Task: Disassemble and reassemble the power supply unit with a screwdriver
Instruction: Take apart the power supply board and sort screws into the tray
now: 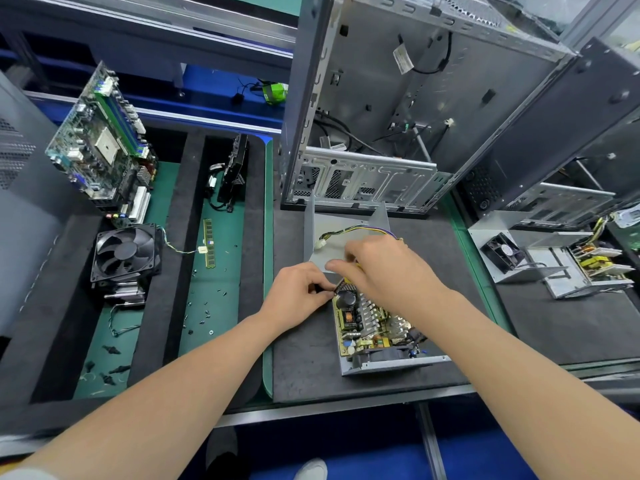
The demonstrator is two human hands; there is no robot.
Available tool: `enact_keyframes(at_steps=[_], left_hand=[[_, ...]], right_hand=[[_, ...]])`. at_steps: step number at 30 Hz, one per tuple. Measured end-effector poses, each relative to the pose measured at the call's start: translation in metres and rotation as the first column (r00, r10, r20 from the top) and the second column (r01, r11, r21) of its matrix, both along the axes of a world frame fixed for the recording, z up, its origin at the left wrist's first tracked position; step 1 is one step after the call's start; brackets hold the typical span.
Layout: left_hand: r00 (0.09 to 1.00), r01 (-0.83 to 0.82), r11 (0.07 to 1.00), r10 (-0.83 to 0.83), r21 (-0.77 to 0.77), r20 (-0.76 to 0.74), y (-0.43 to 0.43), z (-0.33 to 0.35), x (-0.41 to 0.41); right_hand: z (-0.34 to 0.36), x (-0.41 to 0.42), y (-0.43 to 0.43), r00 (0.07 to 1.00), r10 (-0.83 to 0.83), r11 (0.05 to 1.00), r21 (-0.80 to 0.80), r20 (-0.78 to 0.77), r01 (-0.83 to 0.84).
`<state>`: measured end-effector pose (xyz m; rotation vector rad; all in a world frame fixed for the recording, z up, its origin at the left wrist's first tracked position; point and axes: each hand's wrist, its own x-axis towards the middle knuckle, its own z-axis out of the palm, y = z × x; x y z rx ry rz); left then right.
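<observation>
While both hands meet over the far end of the power supply unit (pixel 367 327), I can see from my station that its lid is off and the circuit board lies bare in the metal tray. The unit sits on the grey mat (pixel 304 358), directly under and just nearer than the hands, tilted a little to the left. A dark capacitor (pixel 346 298) and a row of silver heat sinks (pixel 372 315) show just below the knuckles.

My left hand (pixel 298 294) has its fingers curled, thumb and forefinger pinching a small dark piece (pixel 323 289) at the far left corner of the board. I cannot tell what that piece is. My right hand (pixel 384 268) arches over the same end with bent fingers, its tips close to the left thumb. Whatever lies beneath the palm is hidden, so I cannot say whether it grips anything.

Just beyond the hands lies a grey metal cover (pixel 339 244) with upright side flanges, and across it runs a cable bundle (pixel 349 229) ending in a white connector (pixel 320 243). Farther beyond stands an open computer case (pixel 363 174). Well to the left of the left hand I see loose screws (pixel 205 313), a memory stick (pixel 208 242), a cooler fan (pixel 124 252) and a motherboard (pixel 100 140). Well to the right of the right hand sits a second opened unit (pixel 575 265).
</observation>
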<state>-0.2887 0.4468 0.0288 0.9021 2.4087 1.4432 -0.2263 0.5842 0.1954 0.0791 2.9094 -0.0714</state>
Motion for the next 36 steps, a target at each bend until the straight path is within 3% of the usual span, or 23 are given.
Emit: enact_keyframes(at_steps=[3,19,30,36], left_hand=[[1.000,0.016,1.000,-0.016,-0.010,0.008,-0.001,0.002,0.000],[0.999,0.022,1.000,-0.022,0.000,0.035,-0.002,0.003,0.003],[0.999,0.004,1.000,-0.005,0.005,0.049,-0.002,0.006,0.004],[0.997,0.005,1.000,-0.006,0.008,0.072,-0.003,0.011,0.003]], right_hand=[[0.004,-0.002,0.001,0.994,0.099,0.970,-0.228,0.056,-0.084],[-0.005,-0.005,0.006,1.000,-0.021,0.997,-0.079,0.016,0.022],[-0.004,-0.008,-0.017,0.992,0.094,0.986,0.129,0.087,-0.105],[0.008,-0.008,-0.020,0.973,0.154,0.988,0.002,0.174,-0.157]])
